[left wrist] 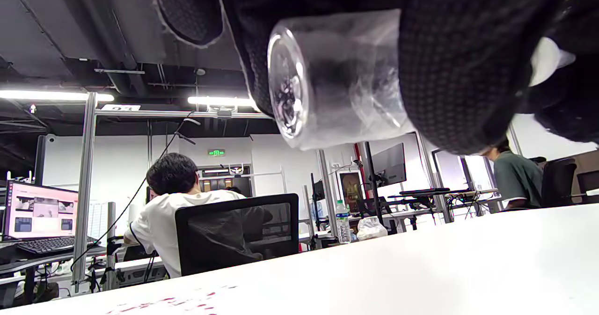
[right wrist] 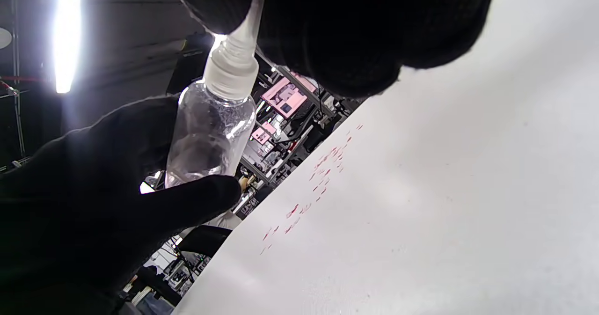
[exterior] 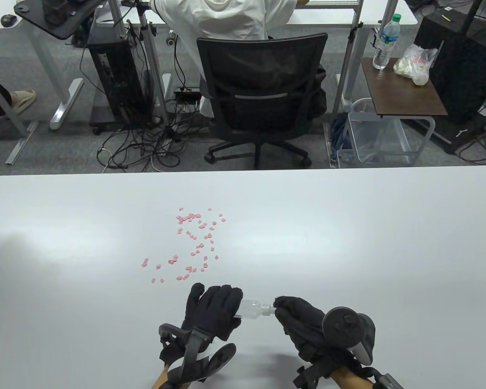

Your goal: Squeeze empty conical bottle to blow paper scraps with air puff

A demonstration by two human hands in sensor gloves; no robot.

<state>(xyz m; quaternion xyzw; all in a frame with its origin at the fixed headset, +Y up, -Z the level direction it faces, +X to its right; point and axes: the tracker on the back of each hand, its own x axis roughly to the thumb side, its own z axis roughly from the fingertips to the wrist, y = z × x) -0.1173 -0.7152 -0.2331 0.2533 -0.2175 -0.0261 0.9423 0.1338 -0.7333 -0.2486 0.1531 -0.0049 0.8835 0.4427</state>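
Observation:
A small clear plastic bottle (exterior: 252, 308) with a white conical nozzle lies level between my hands, just above the white table (exterior: 348, 227), nozzle pointing right. My left hand (exterior: 214, 311) grips its body; the bottle's round base shows in the left wrist view (left wrist: 327, 81). My right hand (exterior: 297, 318) pinches the tip of the nozzle (right wrist: 236, 53); in the right wrist view the clear bottle body (right wrist: 206, 132) sits in my left glove (right wrist: 89, 193). Many small pink paper scraps (exterior: 194, 239) lie scattered on the table beyond my left hand.
Past the table's far edge stand a black office chair (exterior: 263, 93) with a seated person in white, desk legs and cables. A small side table (exterior: 403, 87) holds a water bottle and a bag at the back right.

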